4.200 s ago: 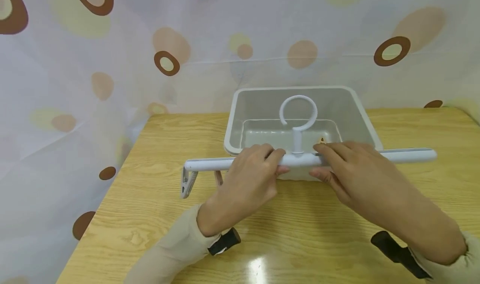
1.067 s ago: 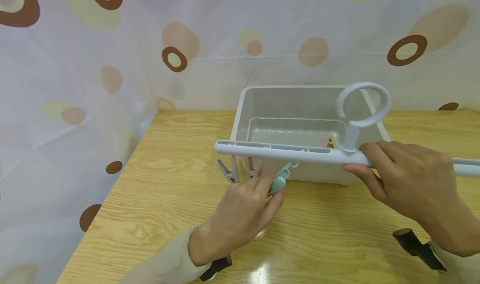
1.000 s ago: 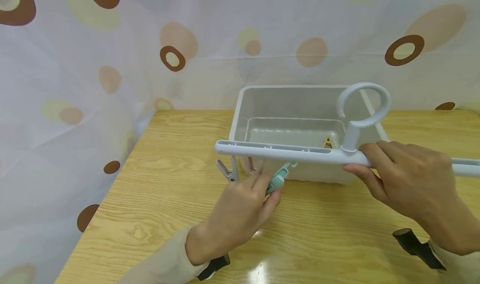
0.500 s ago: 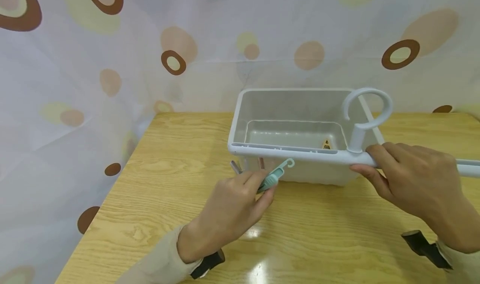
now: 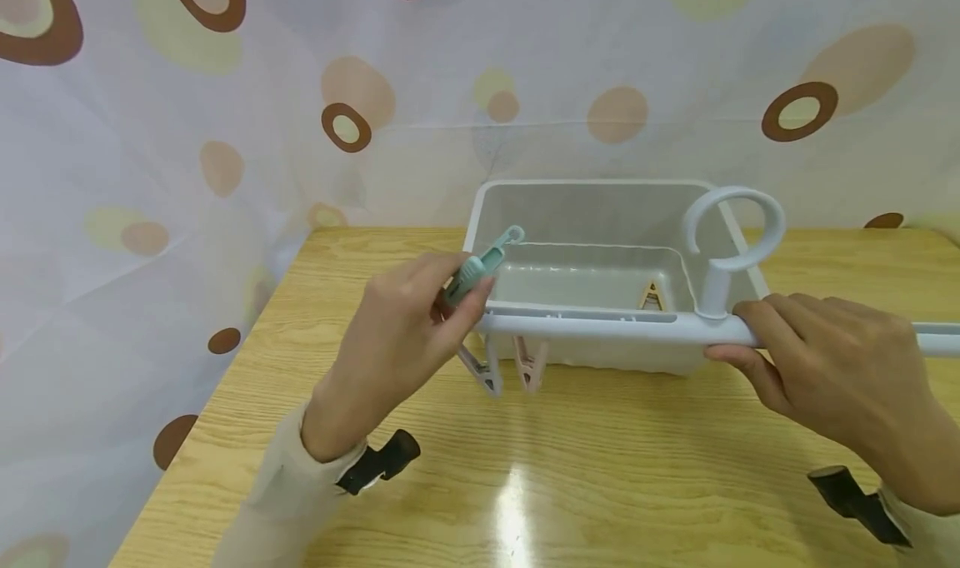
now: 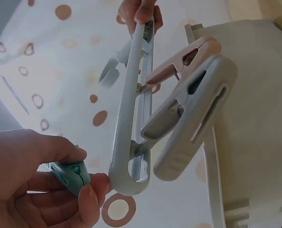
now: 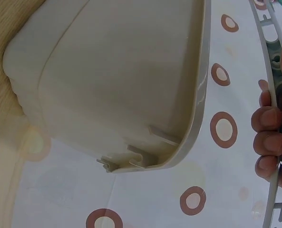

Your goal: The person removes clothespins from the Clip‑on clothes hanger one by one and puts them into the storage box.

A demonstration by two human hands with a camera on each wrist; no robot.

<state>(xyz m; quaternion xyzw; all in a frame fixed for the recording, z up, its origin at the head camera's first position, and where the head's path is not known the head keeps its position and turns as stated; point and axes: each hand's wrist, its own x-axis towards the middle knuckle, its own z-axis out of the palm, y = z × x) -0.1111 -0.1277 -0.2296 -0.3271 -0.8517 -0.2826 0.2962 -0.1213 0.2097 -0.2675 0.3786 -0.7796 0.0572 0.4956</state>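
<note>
My left hand (image 5: 405, 326) pinches a mint-green clothespin (image 5: 477, 270) whose small hook points up and away. It is beside the left end of a pale blue-white hanger bar (image 5: 585, 325). Around the bar, right of its ring hook (image 5: 776, 218), my right hand (image 5: 832, 368) is wrapped. From the bar's left half hang a grey clothespin (image 5: 483, 368) and a pinkish clothespin (image 5: 529, 364); in the left wrist view the grey clothespin (image 6: 195, 118) is nearer the bar's end. The bar's far right end is out of the head view.
Behind the bar stands a pale plastic bin (image 5: 592, 183) on the wooden table (image 5: 360, 301). A yellow clothespin (image 5: 652, 296) lies inside it at the right. A spotted cloth (image 5: 420, 168) covers the back and left.
The left hand let go of the bar earlier and took the green clothespin; just now it lifted it up and left to the bar's end. The right hand keeps its grip.
</note>
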